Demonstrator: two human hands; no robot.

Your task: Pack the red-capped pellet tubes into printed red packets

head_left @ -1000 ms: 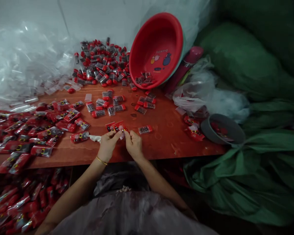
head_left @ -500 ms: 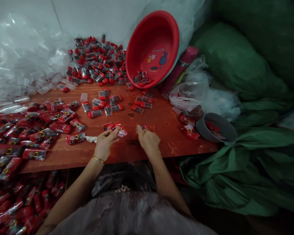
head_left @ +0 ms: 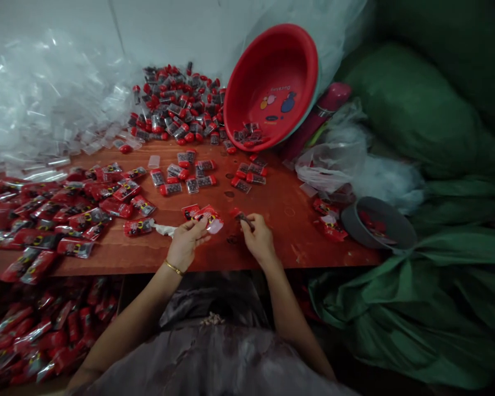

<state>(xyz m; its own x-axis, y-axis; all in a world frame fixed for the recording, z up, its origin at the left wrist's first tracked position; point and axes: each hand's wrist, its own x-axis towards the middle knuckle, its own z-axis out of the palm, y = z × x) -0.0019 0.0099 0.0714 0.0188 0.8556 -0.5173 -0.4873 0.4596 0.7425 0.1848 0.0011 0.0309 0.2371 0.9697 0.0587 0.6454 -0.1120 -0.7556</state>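
Note:
My left hand [head_left: 188, 242] pinches a small red printed plastic wrapper [head_left: 211, 220] above the table's front part. A second red wrapper [head_left: 190, 212] shows just behind its fingers. To the right, my right hand [head_left: 258, 237] is closed on a small clear tube with a red cap [head_left: 244, 219], its dark contents showing and the red end pointing away to the left. Wrapper and tube are a short gap apart. Left of my left hand lies a filled red packet [head_left: 138, 226], with a crumpled white strip [head_left: 164, 229] beside it.
Filled red packets [head_left: 72, 201] cover the table's left side; more lie below the edge. Red-capped tubes [head_left: 175, 107] are heaped at the back beside clear empty sleeves [head_left: 53, 104]. A red basin [head_left: 247, 71] leans there. A grey bowl [head_left: 355, 225] and green sacks [head_left: 408, 308] stand right.
The view has shifted, so the scene sits slightly further right. My right hand now shows the red-capped tube more plainly, turned in its fingers. My left hand still holds the wrapper.

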